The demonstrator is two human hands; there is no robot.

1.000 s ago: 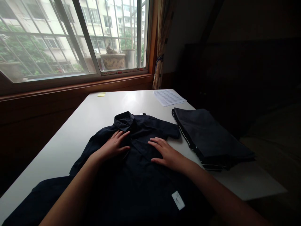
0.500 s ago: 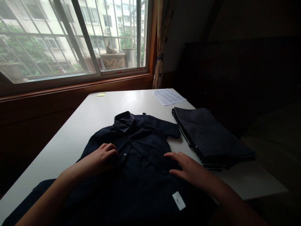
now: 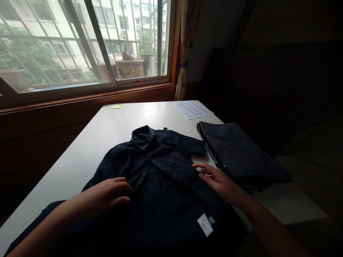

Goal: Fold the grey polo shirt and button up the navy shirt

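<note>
A dark navy short-sleeved shirt (image 3: 160, 160) lies face up on the white table (image 3: 107, 132), collar toward the window, its front placket spread apart. My left hand (image 3: 107, 194) rests on the shirt's left front panel, fingers curled round the panel's edge. At the shirt's right side, my right hand (image 3: 219, 180) lies with fingers stretched out flat on the cloth, beside the folded-back right panel. A white label (image 3: 205, 224) shows near the hem.
A stack of folded dark garments (image 3: 238, 153) sits on the table to the right of the shirt. A printed sheet (image 3: 194, 109) lies at the far right corner, a yellow sticky note (image 3: 117, 106) at the far edge. A barred window (image 3: 80, 39) is behind.
Both hands have slid from the chest of the shirt outward and toward me, and the two front panels have parted. The right hand has moved to the shirt's right edge.
</note>
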